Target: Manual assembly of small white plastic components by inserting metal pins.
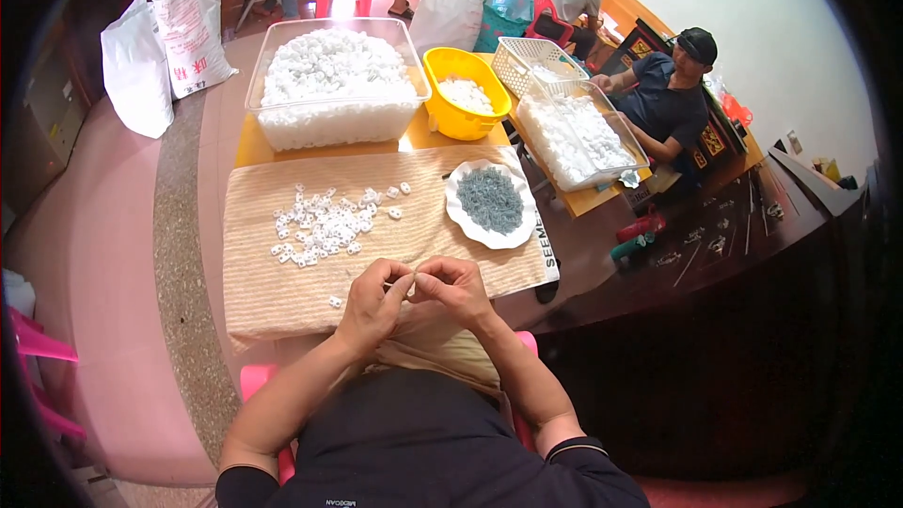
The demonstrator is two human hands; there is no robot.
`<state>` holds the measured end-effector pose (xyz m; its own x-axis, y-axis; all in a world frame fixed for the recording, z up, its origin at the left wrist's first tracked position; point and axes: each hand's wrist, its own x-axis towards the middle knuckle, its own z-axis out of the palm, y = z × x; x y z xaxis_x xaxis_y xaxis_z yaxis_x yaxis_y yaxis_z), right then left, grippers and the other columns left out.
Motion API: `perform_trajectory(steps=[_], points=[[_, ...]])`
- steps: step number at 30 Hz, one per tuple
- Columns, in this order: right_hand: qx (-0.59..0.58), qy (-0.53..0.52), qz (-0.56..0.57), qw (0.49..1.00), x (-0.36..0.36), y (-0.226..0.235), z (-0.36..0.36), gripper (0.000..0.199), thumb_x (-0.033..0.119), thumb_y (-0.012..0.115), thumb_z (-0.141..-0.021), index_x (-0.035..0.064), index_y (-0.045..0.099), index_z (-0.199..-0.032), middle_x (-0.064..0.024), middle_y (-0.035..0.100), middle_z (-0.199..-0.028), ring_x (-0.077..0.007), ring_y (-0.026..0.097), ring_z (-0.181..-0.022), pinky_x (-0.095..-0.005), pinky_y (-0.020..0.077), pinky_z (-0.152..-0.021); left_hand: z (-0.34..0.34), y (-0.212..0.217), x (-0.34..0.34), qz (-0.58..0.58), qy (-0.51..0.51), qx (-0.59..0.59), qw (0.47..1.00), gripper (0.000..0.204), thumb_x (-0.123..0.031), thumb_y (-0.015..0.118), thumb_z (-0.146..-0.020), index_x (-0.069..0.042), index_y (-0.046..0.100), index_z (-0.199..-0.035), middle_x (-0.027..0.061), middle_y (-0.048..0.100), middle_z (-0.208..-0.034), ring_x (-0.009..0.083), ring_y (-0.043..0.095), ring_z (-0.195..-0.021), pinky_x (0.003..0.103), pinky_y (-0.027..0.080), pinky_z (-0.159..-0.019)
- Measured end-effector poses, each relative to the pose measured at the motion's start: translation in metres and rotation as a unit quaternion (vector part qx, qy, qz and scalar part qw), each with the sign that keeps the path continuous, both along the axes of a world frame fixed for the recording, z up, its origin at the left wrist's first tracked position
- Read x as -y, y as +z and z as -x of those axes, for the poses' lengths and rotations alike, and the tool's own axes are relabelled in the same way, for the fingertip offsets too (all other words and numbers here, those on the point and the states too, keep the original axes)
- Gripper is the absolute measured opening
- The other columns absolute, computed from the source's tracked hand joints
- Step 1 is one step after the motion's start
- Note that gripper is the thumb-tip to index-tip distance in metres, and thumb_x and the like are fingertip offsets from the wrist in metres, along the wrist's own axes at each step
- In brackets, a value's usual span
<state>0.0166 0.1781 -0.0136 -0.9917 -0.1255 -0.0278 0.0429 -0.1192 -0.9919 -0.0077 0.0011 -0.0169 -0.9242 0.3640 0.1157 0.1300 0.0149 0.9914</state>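
Sitting at a striped cloth (246, 263), facing a clear tub (343, 124) heaped with white pieces beyond it, with a yellow basket (442, 122) just right of that tub. On the cloth, ahead and to the left, a scattered pile (324, 229) of white pieces; ahead and to the right, a scalloped plate (461, 218) of grey bits (489, 199). Holding left hand (371, 301) and right hand (457, 290) together at the fingertips, near the cloth's near edge. Near the left hand, on its outer side, a loose piece (335, 302). Smallest of all, a tiny thing (411, 290) at the meeting fingertips, mostly covered; pinched in the nearly closed left. Cannot tell the right's hold, also drawn nearly closed. Cannot make out the thing's pointing direction or long axis.
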Motion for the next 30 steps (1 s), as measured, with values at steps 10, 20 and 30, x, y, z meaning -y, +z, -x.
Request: perform_trajectory(steps=[10,20,30], points=[[-0.067,0.001,-0.040,0.997,-0.001,-0.001,0.000,0.010,0.006,0.064,-0.091,-0.0033,0.062,-0.094,-0.0038,0.062,-0.082,-0.0088,0.061,-0.070,-0.0212,0.0508,-0.061,0.009,-0.004,0.002,-0.088,-0.108,0.118,0.983,0.017,-0.013,0.054,-0.096,0.002,0.058,-0.089,0.0036,0.060,-0.079,0.0088,0.056,-0.072,0.024,0.047,-0.065],[-0.120,-0.032,-0.101,0.987,0.004,-0.003,-0.002,0.007,0.004,0.063,-0.090,-0.0020,0.062,-0.094,-0.0035,0.060,-0.082,-0.0081,0.059,-0.069,-0.0212,0.0493,-0.061,0.009,-0.002,0.003,-0.141,-0.103,0.273,0.946,0.020,-0.020,0.055,-0.097,-0.001,0.059,-0.089,0.0015,0.059,-0.079,0.0071,0.055,-0.070,0.022,0.049,-0.067],[-0.203,-0.275,-0.399,0.851,-0.046,0.026,0.019,0.010,0.009,0.064,-0.089,-0.0009,0.064,-0.088,-0.0021,0.058,-0.068,-0.0078,0.054,-0.057,-0.0242,0.0438,-0.052,0.012,-0.012,0.003,-0.156,-0.082,0.273,0.946,0.019,-0.021,0.058,-0.096,-0.003,0.059,-0.091,0.0014,0.059,-0.081,0.0079,0.055,-0.071,0.023,0.051,-0.068]])
